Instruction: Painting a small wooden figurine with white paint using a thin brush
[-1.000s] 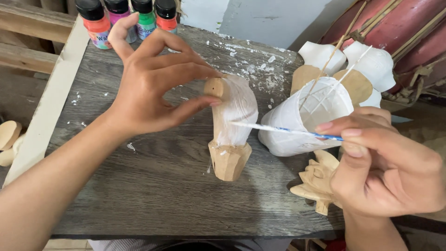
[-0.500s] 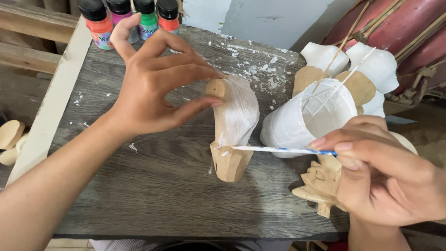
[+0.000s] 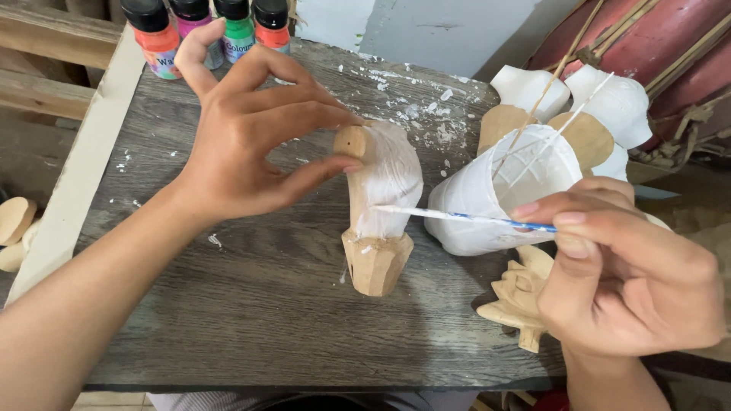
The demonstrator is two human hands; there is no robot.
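Observation:
A carved wooden figure [image 3: 378, 199] stands upright on the dark grey wooden table [image 3: 251, 304]. Its upper part is coated white, its base is bare wood. My left hand [image 3: 255, 129] pinches the figure's bare top between thumb and forefinger. My right hand [image 3: 624, 266] holds a thin paintbrush [image 3: 464, 217] with a blue-and-white handle. The brush tip touches the figure's white part just above the bare base.
A white paint-smeared cup [image 3: 499, 194] with sticks in it stands right of the figure. Behind it are white-painted carvings [image 3: 617, 99]. A bare carved piece [image 3: 518, 297] lies under my right hand. Several paint bottles [image 3: 205, 30] line the far edge. Wooden pieces [image 3: 15, 228] lie off the table's left.
My right hand lowered the brush tip from the figure's middle down toward the edge of the white coat near the base. My left hand kept its grip on the top.

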